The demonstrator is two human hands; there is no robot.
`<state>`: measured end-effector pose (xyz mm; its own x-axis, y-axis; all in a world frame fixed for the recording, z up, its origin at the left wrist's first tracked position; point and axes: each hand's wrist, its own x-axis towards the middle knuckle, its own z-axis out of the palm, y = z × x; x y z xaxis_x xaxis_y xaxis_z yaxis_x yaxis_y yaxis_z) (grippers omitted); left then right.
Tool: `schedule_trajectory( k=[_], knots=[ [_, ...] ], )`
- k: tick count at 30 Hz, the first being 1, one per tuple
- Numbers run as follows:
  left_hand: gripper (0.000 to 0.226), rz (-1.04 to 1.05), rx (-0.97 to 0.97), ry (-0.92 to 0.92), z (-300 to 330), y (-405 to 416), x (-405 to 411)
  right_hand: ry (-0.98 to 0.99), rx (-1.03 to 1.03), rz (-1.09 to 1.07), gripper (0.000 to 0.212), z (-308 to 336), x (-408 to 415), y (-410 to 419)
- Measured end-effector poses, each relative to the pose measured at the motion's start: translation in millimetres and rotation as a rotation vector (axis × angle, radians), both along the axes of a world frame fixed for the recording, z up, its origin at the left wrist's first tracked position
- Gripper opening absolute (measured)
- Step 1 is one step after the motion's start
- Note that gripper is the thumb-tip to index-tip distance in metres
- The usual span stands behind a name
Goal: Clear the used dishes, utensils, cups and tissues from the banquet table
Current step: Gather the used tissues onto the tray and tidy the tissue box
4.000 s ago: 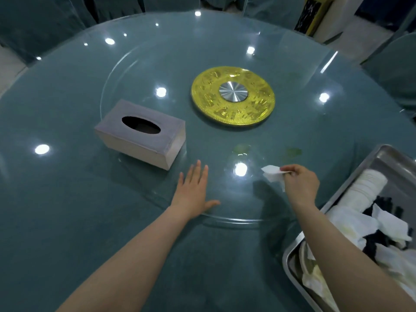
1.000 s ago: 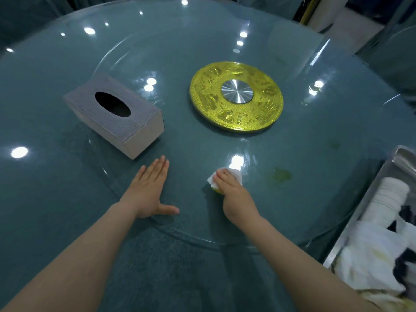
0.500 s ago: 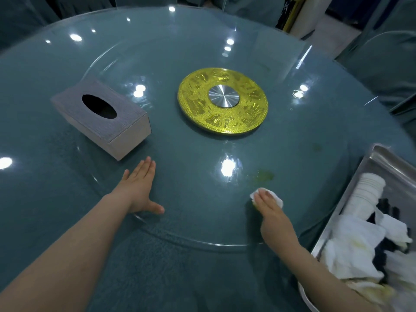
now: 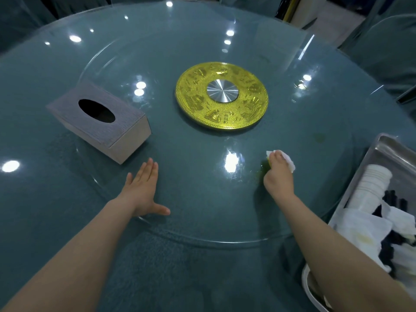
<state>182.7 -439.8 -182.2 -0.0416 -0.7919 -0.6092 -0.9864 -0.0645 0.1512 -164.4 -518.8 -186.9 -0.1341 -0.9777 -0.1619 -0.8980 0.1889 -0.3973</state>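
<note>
Two hands on the glass turntable (image 4: 202,221), risks first: the right hand (image 4: 279,179) is rubbing a greenish smear (image 4: 264,168) with a thin tissue (image 4: 287,159), and my guess is the tissue tears or just spreads the stain if it's already soaked; a fainter spot (image 4: 318,137) at 1 o'clock from that hand looks easy to miss. The turntable could also spin under the wiping push if the left hand (image 4: 144,190) lets up. Left hand: fingers straight and together, thumb spread wide, palm flat on the glass near its 7 o'clock rim, holding nothing. Right hand: fingers curled down over the tissue, pressing it to the glass at about 5 o'clock of the gold hub plate (image 4: 221,96); white edges poke out past the fingertips at 12 and 2 o'clock. Outward: grey tissue box (image 4: 99,120) at 11 o'clock of the left hand, on the turntable, close but apart. Metal tray (image 4: 382,147) at 3 o'clock on the surface (image 4: 33,199) edge, with stacked white cups (image 4: 371,188), crumpled tissues (image 4: 364,230) and dark items I can't identify. Task looks nearly done; the held tissue goes in the tray last.
</note>
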Motion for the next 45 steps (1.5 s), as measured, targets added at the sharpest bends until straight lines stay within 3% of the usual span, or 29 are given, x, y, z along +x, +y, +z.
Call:
schedule_trajectory(
  k=[6,10,14,19,21,24,29,36,41,45],
  knots=[
    [0.140,0.001,-0.004,-0.031,3.9,-2.3,0.0,0.016,0.025,0.211,0.076,-5.0,1.3,27.3],
    [0.139,0.002,0.007,-0.039,9.3,-3.8,-2.1,0.041,0.070,0.398,0.081,-8.8,7.7,50.9],
    [0.139,-0.005,0.013,-0.050,11.7,-3.4,-1.7,-0.095,0.101,0.507,0.080,-5.4,3.4,77.7],
    [0.138,-0.013,0.004,-0.056,10.5,-3.1,-5.9,-0.351,-0.127,0.148,0.058,11.5,-12.6,80.6],
    [0.138,-0.011,0.007,-0.049,10.6,-2.7,-7.8,-0.328,-0.209,0.027,0.051,17.9,-20.5,59.3],
    [0.138,-0.008,0.023,-0.054,10.9,0.6,-11.4,-0.258,-0.152,-0.054,0.050,17.2,-29.2,25.3],
    [0.137,0.001,0.024,-0.059,12.1,3.8,-20.1,-0.061,-0.039,-0.019,0.064,2.8,-15.3,-6.4],
    [0.137,0.011,0.042,-0.066,15.1,6.5,-27.8,-0.067,0.005,0.343,0.069,-3.9,34.1,8.6],
    [0.137,0.012,0.045,-0.079,17.4,5.2,-26.6,-0.102,0.049,0.603,0.074,-2.9,16.7,65.7],
    [0.136,0.015,0.017,-0.079,18.1,4.8,-27.4,-0.087,0.116,0.666,0.079,0.5,-10.7,114.8]
  ],
)
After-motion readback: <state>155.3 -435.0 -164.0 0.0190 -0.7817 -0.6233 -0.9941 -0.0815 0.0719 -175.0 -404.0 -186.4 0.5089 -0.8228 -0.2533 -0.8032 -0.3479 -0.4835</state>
